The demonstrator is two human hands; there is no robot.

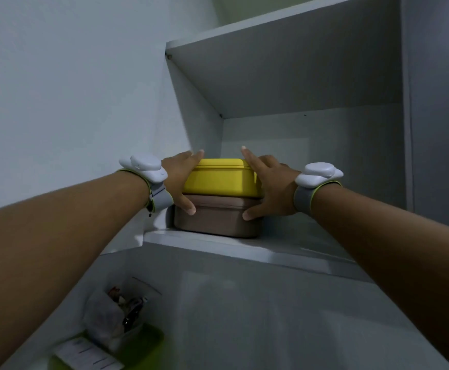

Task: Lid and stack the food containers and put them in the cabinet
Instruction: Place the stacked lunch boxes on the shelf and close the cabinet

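Observation:
A yellow lidded container point(219, 178) sits stacked on a brown lidded container point(216, 218), and the stack rests on the middle cabinet shelf point(218, 243) near its left wall. My left hand point(182, 177) clasps the stack's left side, thumb on the brown container's front. My right hand point(270, 182) clasps the right side, fingers along the yellow lid and thumb on the brown one. Both wrists carry white trackers on grey bands.
An upper shelf point(284, 65) overhangs the stack. On the shelf below, at the lower left, a green tray point(148, 343) holds a clear plastic bag of small items and a paper. The cabinet's right wall point(407, 129) stands well right of the stack.

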